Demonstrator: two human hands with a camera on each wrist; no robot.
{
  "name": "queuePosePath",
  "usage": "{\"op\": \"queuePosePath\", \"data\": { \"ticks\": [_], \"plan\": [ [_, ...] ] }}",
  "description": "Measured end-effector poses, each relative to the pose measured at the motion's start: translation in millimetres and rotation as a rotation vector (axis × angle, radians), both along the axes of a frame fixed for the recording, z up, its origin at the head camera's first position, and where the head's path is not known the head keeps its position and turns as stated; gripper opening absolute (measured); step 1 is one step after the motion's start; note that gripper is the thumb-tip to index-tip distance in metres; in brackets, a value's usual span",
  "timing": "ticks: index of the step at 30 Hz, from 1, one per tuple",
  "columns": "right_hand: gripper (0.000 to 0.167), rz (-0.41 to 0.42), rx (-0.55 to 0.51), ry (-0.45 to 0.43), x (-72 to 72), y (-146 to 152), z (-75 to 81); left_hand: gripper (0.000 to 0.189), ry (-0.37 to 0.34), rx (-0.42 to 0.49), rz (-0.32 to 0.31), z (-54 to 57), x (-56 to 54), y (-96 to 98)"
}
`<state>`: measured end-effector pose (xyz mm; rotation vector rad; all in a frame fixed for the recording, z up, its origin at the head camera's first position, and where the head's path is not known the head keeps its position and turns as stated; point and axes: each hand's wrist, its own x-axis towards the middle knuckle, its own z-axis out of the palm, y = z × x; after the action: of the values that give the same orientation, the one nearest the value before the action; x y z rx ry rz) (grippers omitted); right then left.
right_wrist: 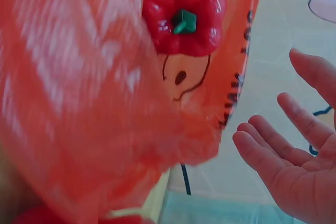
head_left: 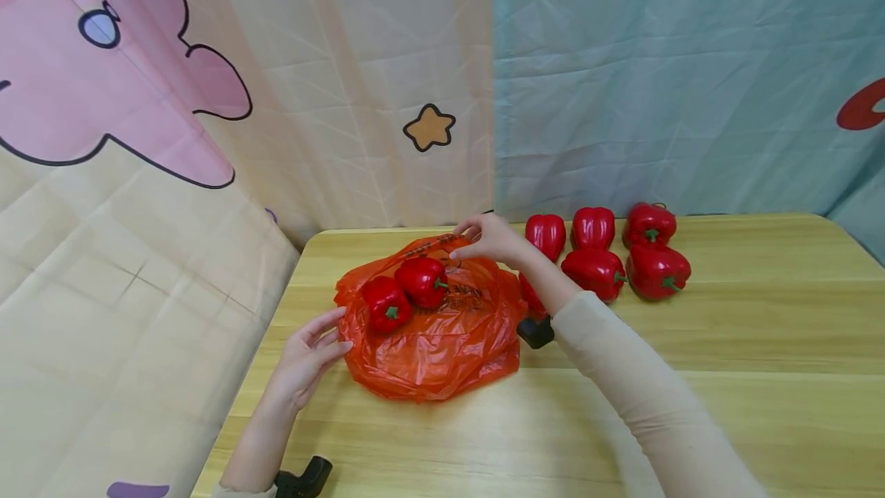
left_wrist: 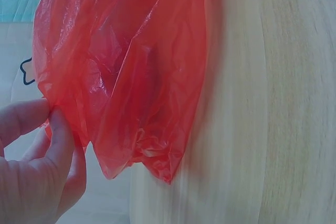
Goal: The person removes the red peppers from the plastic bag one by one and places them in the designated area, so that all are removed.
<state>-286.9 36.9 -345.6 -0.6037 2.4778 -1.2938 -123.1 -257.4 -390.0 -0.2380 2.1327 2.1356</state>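
Note:
An orange-red plastic bag [head_left: 442, 363] lies on the table with its mouth spread upward. Inside it, toward the left, are two red bell peppers, one [head_left: 386, 304] in front and another [head_left: 422, 281] behind it with its green stem [right_wrist: 185, 22] showing in the right wrist view. My left hand [head_left: 311, 356] pinches the bag's left rim between thumb and fingers, as the left wrist view shows up close. At the back right rim is my right hand [head_left: 494, 240], its fingers apart and holding nothing, beside the bag's printed edge [right_wrist: 239, 87].
Several more red bell peppers [head_left: 657, 271] stand in two rows on the wooden table [head_left: 760, 329], right of the bag. My right forearm partly covers one pepper [head_left: 531, 294] at the left of the front row. A printed curtain [head_left: 622, 83] hangs behind the table.

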Motion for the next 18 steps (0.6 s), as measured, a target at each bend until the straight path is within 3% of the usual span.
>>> {"op": "queuePosePath", "data": {
  "ticks": [7, 12, 18],
  "plan": [
    [0.046, 0.018, 0.061, 0.007, -0.9, -14, -6.8, 0.055, -0.018, -0.009, 0.001, 1.3, 0.5, 1.5],
    [0.045, 0.017, 0.035, -0.050, 1.7, -24, -8.3, 0.055, -0.025, -0.008, 0.004, 1.2, 0.2, 1.8],
    [0.043, -0.064, -0.018, -0.132, 6.1, -40, -8.9, 0.056, -0.031, -0.008, 0.009, 1.0, -0.5, 2.7]
  ]
}}
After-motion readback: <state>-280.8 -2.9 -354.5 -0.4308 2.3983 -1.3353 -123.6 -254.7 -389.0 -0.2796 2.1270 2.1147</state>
